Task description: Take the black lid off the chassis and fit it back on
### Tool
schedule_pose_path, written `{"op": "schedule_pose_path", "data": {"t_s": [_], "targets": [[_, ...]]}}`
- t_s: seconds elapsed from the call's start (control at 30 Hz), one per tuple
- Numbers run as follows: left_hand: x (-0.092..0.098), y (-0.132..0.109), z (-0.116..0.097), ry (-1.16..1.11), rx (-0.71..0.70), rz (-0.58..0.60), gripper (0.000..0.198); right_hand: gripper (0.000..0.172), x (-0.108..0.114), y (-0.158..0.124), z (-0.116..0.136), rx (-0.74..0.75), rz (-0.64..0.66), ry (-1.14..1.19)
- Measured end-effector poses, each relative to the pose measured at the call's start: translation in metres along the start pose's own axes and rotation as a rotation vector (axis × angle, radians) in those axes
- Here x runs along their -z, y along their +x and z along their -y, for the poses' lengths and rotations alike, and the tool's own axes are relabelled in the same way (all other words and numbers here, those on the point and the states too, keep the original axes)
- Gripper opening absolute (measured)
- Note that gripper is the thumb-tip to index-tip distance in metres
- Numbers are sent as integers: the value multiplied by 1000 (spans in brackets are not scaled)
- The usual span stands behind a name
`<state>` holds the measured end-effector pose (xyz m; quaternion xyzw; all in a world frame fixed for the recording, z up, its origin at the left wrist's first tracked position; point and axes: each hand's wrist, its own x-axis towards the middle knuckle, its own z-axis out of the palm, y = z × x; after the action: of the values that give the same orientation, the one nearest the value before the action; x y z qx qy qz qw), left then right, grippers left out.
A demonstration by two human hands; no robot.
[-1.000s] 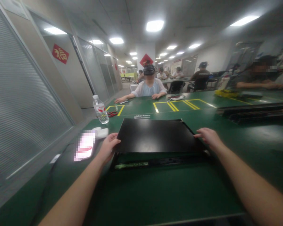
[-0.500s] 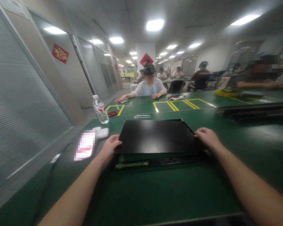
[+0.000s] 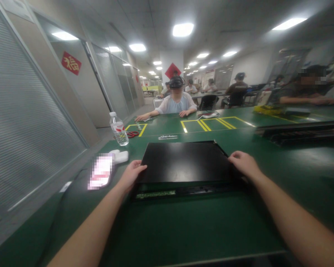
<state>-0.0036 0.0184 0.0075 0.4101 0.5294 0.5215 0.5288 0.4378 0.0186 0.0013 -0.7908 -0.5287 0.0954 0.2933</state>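
Note:
A flat, glossy black rectangular panel (image 3: pixel 185 163), like a display screen, lies between my hands. My left hand (image 3: pixel 132 173) pinches its left edge, thumb on top and fingers partly hidden below. On the opposite side my right hand (image 3: pixel 243 163) is closed at the right edge, its fingertips pressed together there. Beneath the panel sits a black frame (image 3: pixel 203 190), mostly covered. Its near strip shows in front of the panel, with a green circuit board (image 3: pixel 156 194) on the left part. A dark frame edge also shows along the far right corner.
On the green table (image 3: pixel 189 226), a water bottle (image 3: pixel 118 129), a lit phone (image 3: pixel 101 171), a white case (image 3: pixel 121 156) and red scissors (image 3: pixel 133 134) stand or lie to the left. Black long parts (image 3: pixel 300 131) are at right. A person (image 3: pixel 176 100) sits opposite.
The panel's near edge has shifted slightly toward me. My left hand has moved a little to the right, its thumb further over the panel; my right hand has moved slightly left.

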Motion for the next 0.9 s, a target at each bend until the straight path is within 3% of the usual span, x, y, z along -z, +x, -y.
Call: {"op": "schedule_pose_path", "data": {"t_s": [0.27,0.9], "targets": [[-1,1,2,-9,1,-16,29,11,-1,-3,1,7,13,-56],[-2,0,2,-47,-7,4,38,11,0,-4,0,38,9,-88]]}}
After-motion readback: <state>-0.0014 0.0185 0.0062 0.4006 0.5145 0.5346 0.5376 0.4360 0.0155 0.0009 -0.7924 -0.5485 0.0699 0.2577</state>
